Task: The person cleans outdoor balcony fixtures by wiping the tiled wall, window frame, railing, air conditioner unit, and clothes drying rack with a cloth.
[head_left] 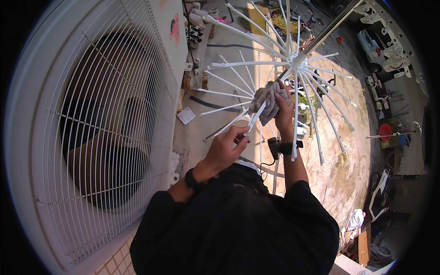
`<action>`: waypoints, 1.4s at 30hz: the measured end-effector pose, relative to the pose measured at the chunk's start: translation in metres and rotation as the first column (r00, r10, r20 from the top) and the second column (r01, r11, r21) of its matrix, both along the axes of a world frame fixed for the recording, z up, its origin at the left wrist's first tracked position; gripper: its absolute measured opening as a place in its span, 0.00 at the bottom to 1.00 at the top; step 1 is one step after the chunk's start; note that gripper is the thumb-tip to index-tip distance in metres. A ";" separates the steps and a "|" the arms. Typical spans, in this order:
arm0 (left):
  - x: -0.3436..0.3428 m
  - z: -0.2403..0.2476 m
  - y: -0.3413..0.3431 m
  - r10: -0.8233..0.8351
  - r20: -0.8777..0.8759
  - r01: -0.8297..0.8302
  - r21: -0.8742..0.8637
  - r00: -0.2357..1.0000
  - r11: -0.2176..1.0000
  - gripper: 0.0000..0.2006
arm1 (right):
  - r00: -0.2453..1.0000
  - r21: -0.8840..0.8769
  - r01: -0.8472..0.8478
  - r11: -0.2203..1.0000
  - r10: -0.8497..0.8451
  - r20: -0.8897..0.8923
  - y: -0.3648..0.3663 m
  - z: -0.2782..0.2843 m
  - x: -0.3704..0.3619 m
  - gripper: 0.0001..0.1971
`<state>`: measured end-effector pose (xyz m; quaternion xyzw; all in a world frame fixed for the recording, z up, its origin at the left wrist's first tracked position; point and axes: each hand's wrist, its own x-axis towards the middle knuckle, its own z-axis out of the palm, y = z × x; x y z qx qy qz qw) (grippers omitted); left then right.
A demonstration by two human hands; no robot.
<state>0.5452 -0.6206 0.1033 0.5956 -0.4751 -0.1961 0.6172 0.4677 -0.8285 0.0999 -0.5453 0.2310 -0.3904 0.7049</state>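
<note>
A white drying rack with many arms spreads out from its hub (298, 59) on a metal pole (330, 27). My left hand (224, 150) is closed, pinching the outer end of one white rack arm (255, 118). Farther up that same arm, a bunched grey cloth (266, 101) is wrapped partly around it, gripped in my right hand (284, 110). The fingers of my right hand are partly hidden by the cloth. Below the hub, a second tier of white arms shows at the left.
A large fan unit with a white wire grille (114, 119) stands close on my left. Shoes (196, 34) sit beyond it. A white sheet (186, 115) lies on the concrete floor. To the right are a red basin (385, 132) and a parked vehicle (370, 48).
</note>
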 end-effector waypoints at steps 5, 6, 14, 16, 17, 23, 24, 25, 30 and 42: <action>0.000 0.001 0.002 -0.006 0.020 0.005 0.062 1.000 0.998 0.13 | 0.998 0.001 -0.056 0.998 0.056 -0.007 -0.001 -0.010 0.002 0.25; 0.001 -0.001 0.001 -0.005 0.018 0.004 0.064 1.000 0.998 0.13 | 0.998 0.003 -0.057 0.998 0.057 -0.008 0.003 -0.010 0.001 0.25; 0.007 -0.007 0.006 0.088 0.065 -0.093 0.079 0.994 0.993 0.13 | 0.855 -0.026 -0.498 0.867 0.486 -0.180 0.064 0.008 -0.019 0.24; 0.008 -0.007 0.007 0.072 0.047 -0.076 0.073 0.996 0.994 0.13 | 0.849 -0.029 -0.499 0.866 0.482 -0.216 0.061 0.008 -0.020 0.25; 0.008 -0.007 0.007 0.056 0.030 -0.058 0.065 0.998 0.996 0.13 | 0.869 -0.067 -0.461 0.885 0.435 -0.236 0.058 0.005 -0.021 0.25; 0.004 -0.007 0.005 0.044 0.032 -0.044 0.004 0.999 0.999 0.12 | 0.988 0.142 -0.156 0.978 0.156 0.006 0.024 -0.008 -0.019 0.23; 0.003 -0.006 0.005 0.042 0.033 -0.042 0.003 0.999 0.999 0.12 | 0.986 0.140 -0.162 0.977 0.164 -0.002 0.016 -0.005 -0.019 0.21; 0.002 -0.005 0.004 0.038 0.017 -0.038 -0.001 0.999 0.999 0.12 | 0.990 0.162 -0.140 0.977 0.144 -0.011 0.010 -0.004 -0.018 0.19; 0.002 -0.005 0.003 0.070 -0.007 -0.070 -0.004 0.998 0.998 0.11 | 0.935 -0.048 -0.293 0.955 0.275 -0.223 0.044 -0.008 -0.026 0.23; -0.008 0.020 0.013 0.188 0.155 -0.193 0.013 0.970 0.981 0.22 | 0.990 0.562 -0.086 0.823 0.009 0.139 0.019 -0.036 -0.098 0.23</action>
